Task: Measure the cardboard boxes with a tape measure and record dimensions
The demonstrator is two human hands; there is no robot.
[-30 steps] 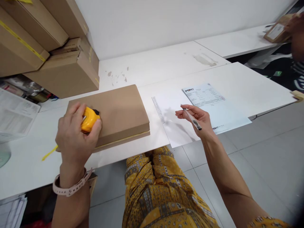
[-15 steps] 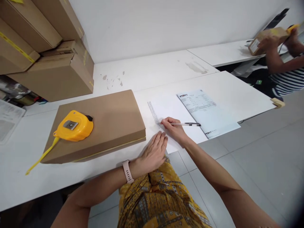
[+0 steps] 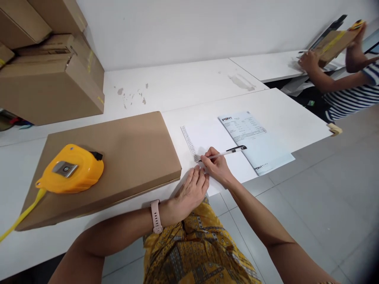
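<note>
My right hand (image 3: 217,167) is closed around a pen (image 3: 226,153), its tip at the written column along the left edge of a white sheet of paper (image 3: 207,136). Fingers stretched out, my left hand (image 3: 191,193) lies flat at the sheet's lower left corner, just beside the right hand. A printed paper (image 3: 257,144) headed "PONT" covers the sheet's right side. Left of the sheet lies a flat cardboard box (image 3: 127,146). On that box rests a yellow tape measure (image 3: 74,169) with some of its blade pulled out.
Cardboard boxes (image 3: 44,86) are stacked at the back left against the wall. At the far right, a person in a striped top (image 3: 352,92) holds a cardboard box (image 3: 331,47) and a yellow tape measure (image 3: 357,25). The white table's (image 3: 290,118) front edge runs close to my body.
My view has shifted slightly, bringing the tape measure closer. The pen has moved down the written column and tilted more. The other person has turned and raised their box.
</note>
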